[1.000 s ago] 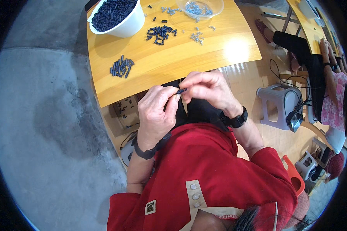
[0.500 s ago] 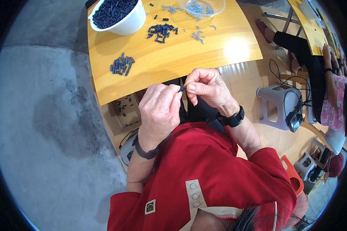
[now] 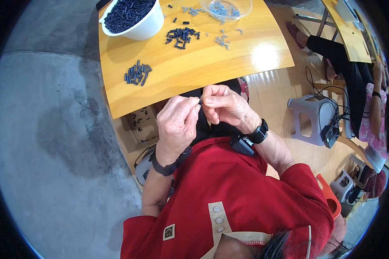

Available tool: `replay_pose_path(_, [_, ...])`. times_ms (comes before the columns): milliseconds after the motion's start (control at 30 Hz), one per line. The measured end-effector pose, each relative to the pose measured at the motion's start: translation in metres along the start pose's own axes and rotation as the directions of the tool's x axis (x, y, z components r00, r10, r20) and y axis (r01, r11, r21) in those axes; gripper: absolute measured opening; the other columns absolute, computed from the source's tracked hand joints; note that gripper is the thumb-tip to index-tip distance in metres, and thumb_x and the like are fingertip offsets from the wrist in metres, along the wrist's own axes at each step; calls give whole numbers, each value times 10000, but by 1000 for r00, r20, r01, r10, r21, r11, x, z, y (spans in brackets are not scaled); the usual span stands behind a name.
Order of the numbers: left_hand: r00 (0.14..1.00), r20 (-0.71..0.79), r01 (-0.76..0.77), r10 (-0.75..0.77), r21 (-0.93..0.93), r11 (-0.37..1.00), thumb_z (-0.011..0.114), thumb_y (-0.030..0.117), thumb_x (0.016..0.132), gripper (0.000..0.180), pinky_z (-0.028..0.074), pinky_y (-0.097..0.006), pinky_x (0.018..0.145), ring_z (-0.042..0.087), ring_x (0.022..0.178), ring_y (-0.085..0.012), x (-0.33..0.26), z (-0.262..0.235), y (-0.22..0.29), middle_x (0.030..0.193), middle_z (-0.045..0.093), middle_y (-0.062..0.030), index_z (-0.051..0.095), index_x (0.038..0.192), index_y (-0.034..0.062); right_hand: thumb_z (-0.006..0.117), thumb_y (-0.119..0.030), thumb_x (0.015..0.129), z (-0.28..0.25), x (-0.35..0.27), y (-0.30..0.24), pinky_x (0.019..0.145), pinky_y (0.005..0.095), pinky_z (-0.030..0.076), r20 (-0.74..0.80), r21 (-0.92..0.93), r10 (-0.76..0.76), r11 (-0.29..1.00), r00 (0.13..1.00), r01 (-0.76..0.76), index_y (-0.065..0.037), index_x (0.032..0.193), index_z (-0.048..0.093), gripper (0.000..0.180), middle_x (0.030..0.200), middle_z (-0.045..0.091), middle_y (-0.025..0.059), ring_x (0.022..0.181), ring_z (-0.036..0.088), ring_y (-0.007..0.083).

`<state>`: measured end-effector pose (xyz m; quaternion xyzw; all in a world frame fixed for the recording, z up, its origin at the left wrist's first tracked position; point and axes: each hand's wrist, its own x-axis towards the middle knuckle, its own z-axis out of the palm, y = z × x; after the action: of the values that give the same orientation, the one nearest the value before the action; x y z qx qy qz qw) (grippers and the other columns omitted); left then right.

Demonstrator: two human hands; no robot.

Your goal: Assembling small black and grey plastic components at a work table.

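Just beyond the table's front edge, my left hand [image 3: 176, 123] pinches a small black tube-shaped piece [image 3: 200, 102] between thumb and fingertips. My right hand [image 3: 227, 107] meets it there, its thumb and forefinger closed at the piece's other end. Whether a second tiny part is between the right fingertips is hidden. On the wooden table lie two heaps of similar black pieces: a near-left heap [image 3: 137, 73] and a middle heap [image 3: 181, 37]. Small silvery metal parts [image 3: 221, 41], perhaps screws, are scattered to their right.
A white tub [image 3: 148, 26] full of black pieces stands at the table's [image 3: 194, 64] far left. Beyond the scattered parts is a clear plastic bowl [image 3: 238, 15] of silvery parts. Below the table is an open box [image 3: 140, 125]. A grey stool [image 3: 309, 118] and another person [image 3: 376, 108] are at right.
Both hands have shifted slightly left, and the fingertips have drawn closer together, so less of the black piece shows. The other person's arm at the right has moved.
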<state>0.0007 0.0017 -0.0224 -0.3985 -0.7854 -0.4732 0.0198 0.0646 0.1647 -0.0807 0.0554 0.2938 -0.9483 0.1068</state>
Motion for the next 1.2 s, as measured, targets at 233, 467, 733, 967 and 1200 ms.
replay_pose_path(233, [998,-42,49,-53,-88,995,709,-22,806,166,504,-307,780,630,902,-206,-1,6,-2,1015,653,-111,703,971,-4,689,-346,911,0,5,14,492,247,426,103,223,43,973,994,-65,-41,1063,630,346,739,603,34,567,505,109])
replay_pose_path(467, [994,-20,-110,111,58,992,730,-26,725,218,501,-384,883,605,1026,-308,0,2,-5,1108,639,-132,689,937,4,726,-260,874,-6,8,8,469,220,330,132,139,103,983,986,-121,-14,974,645,278,619,459,-26,512,402,75])
replay_pose_path(733, [985,-20,-171,171,0,985,724,-15,739,261,504,-415,900,605,1045,-339,-4,-4,-18,1117,645,-131,671,994,7,735,-282,865,-1,18,14,455,211,305,198,140,115,980,973,-144,-3,1000,639,324,641,477,-22,512,382,68])
replay_pose_path(967, [988,-83,-136,131,-55,989,711,12,792,181,515,-403,893,624,1029,-321,-10,-5,-27,1067,666,-109,669,968,7,716,-236,882,9,26,22,446,191,307,113,135,88,985,990,-103,-17,1022,639,272,730,528,-29,539,374,36])
replay_pose_path(1200, [976,-202,86,-82,10,996,728,10,787,135,507,-357,848,641,952,-276,-16,-17,-41,1005,660,-124,674,910,-1,663,-308,940,21,38,21,433,171,290,27,-24,189,982,982,-189,-68,955,652,241,700,534,-45,538,427,23])
